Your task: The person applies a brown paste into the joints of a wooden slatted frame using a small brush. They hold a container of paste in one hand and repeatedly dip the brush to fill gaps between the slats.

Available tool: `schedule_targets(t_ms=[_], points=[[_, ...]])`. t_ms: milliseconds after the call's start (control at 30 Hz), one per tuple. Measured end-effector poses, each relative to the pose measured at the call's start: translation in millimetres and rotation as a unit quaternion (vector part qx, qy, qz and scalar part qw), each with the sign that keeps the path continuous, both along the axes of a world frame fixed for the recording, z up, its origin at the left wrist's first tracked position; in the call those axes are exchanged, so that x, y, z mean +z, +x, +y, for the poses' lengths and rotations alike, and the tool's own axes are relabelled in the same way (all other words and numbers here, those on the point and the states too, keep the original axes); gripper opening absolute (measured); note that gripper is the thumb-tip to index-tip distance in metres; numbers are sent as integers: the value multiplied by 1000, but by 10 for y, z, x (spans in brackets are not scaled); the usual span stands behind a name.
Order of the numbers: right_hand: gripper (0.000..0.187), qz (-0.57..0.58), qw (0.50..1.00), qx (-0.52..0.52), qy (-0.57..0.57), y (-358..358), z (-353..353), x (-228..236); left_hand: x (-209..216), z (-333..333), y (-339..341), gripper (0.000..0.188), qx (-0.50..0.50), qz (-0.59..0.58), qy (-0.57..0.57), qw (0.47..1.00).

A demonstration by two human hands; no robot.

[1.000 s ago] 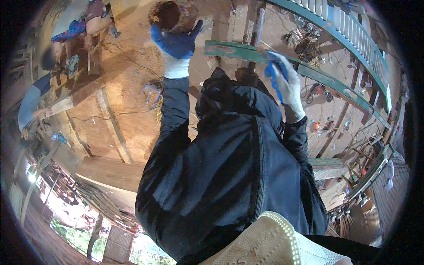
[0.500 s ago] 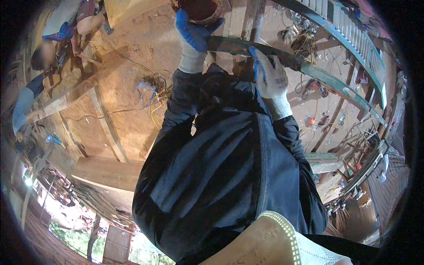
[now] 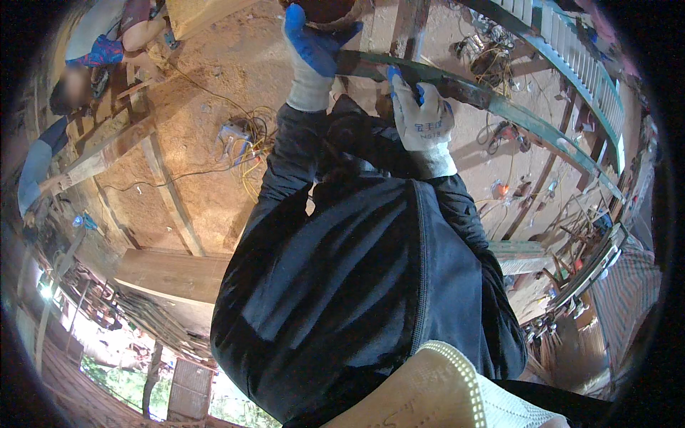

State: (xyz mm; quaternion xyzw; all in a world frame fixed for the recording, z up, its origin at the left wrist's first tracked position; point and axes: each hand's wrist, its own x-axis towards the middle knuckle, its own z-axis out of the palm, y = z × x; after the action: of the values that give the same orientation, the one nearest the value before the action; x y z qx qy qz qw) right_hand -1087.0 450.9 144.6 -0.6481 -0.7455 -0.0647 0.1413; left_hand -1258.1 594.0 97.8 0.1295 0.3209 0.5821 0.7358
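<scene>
A blue-palmed white work glove covers my left hand [image 3: 312,55], up at the top of the view. Its thumb and fingers curve around the underside of a round bowl [image 3: 330,8] with reddish-brown insides, cut by the frame's edge. Running right from beside that hand is a long, curved, dark green wooden piece [image 3: 510,110]. My gloved right hand [image 3: 422,121] lies over its near edge, one digit stretched forward and the others bent. The bent fingertips are partly hidden, and anything between them cannot be made out.
A slatted, pale blue curved frame [image 3: 574,53] stands at the far right. Tangled cords [image 3: 246,139] and a red power tool [image 3: 505,135] lie on the dusty floor. Wooden beams [image 3: 171,192] stretch across the left, where another person [image 3: 100,46] crouches.
My right hand has slid left along the green wooden piece and its fingers have bent more. My left hand and the bowl have shifted slightly upward in view.
</scene>
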Motion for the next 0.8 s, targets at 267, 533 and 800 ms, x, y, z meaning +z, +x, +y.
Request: schedule_targets(t_ms=[267,533,800], points=[[42,51,998,15,-24,24,-1,159,-41,52,-11,59,10,16,-49,999],[41,116,989,-12,-93,62,-84,371,-111,-5,-44,63,-3,-10,-14,1000],[43,120,985,-18,-127,-65,66,449,-19,-16,-3,62,-8,16,8,1000]])
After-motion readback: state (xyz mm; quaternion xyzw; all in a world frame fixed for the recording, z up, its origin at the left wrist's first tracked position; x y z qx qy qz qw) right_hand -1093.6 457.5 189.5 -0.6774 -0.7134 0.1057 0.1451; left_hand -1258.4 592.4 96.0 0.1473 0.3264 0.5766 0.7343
